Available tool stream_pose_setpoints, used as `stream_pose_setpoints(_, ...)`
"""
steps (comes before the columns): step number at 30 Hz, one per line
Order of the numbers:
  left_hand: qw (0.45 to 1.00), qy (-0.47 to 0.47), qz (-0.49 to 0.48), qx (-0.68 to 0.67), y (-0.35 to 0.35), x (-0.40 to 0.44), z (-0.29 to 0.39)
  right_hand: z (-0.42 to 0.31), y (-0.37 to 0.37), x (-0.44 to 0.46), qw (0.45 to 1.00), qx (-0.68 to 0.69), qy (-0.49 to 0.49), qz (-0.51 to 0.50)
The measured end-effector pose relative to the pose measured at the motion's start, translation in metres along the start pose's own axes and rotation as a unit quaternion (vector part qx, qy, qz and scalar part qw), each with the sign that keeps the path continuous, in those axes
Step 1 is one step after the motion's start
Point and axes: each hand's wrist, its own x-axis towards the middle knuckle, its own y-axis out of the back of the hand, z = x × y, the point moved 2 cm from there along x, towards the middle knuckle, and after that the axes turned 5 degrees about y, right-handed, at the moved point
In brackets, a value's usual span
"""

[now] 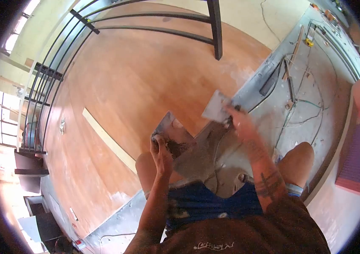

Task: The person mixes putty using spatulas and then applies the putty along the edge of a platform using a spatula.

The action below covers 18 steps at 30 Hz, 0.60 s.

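My left hand [161, 153] is closed around the handle side of a flat, square metal plate [175, 129], which is smeared with dark and pale material. To its right, my right hand [236, 120], blurred by motion, grips a smaller flat blade [217, 106] with a pale, smeared face. The two tools are apart, held above the edge between the orange-brown board [129, 76] and the grey floor [252, 101]. My bare knees are on both sides of my hands.
Black metal rails [154, 16] stand at the top and left. A pale wooden strip [108, 139] lies on the board. Cables [311, 101], a yellow object [309, 42] and wood pieces lie on the right. A purple mat-like surface [358, 154] is far right.
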Motion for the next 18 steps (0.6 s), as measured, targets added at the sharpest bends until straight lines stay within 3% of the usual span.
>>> stream_pose_setpoints(1, 0.997, -0.078, -0.015, 0.006, 0.000, 0.002, -0.008, 0.005, 0.000, -0.009, 0.996, -0.035, -0.051, -0.060)
stream_pose_setpoints(2, 0.988, -0.153, -0.031, 0.014, -0.002, 0.000, -0.011, 0.045, 0.008, -0.003, 0.993, -0.017, 0.007, -0.114)
stream_pose_setpoints(3, 0.988, -0.151, -0.039, 0.012, -0.006, -0.003, -0.010, 0.084, 0.018, 0.004, 0.984, 0.002, 0.063, -0.165)
stream_pose_setpoints(5, 0.931, -0.348, -0.028, 0.104, -0.018, -0.018, -0.002, 0.053, -0.007, -0.051, 0.962, 0.156, -0.159, -0.159)
stream_pose_setpoints(6, 0.933, -0.343, -0.039, 0.100, -0.022, -0.019, -0.003, 0.052, -0.015, -0.060, 0.964, 0.156, -0.157, -0.147)
stream_pose_setpoints(8, 0.853, -0.474, -0.158, 0.152, -0.031, -0.024, -0.001, 0.054, -0.028, -0.074, 0.943, 0.153, -0.147, -0.256)
stream_pose_setpoints(9, 0.852, -0.472, -0.170, 0.150, -0.035, -0.033, 0.008, 0.059, -0.025, -0.072, 0.945, 0.159, -0.144, -0.246)
stream_pose_setpoints(11, 0.845, -0.396, -0.187, 0.305, -0.041, -0.047, 0.021, 0.062, -0.019, -0.063, 0.946, 0.210, -0.159, -0.189)
stream_pose_setpoints(12, 0.843, -0.399, -0.195, 0.304, -0.042, -0.048, 0.020, 0.058, -0.012, -0.062, 0.947, 0.214, -0.154, -0.184)
stream_pose_setpoints(14, 0.869, -0.288, -0.178, 0.361, -0.038, -0.048, 0.013, 0.044, 0.007, -0.061, 0.937, 0.281, -0.111, -0.173)
stream_pose_setpoints(15, 0.868, -0.288, -0.180, 0.361, -0.036, -0.050, 0.011, 0.057, 0.021, -0.041, 0.938, 0.282, -0.110, -0.172)
stream_pose_setpoints(17, 0.833, -0.263, -0.264, 0.409, -0.034, -0.056, 0.004, 0.088, 0.058, 0.020, 0.987, 0.095, 0.117, -0.062)
stream_pose_setpoints(18, 0.834, -0.263, -0.261, 0.410, -0.030, -0.055, -0.003, 0.069, 0.062, 0.023, 0.988, 0.121, 0.082, -0.049)
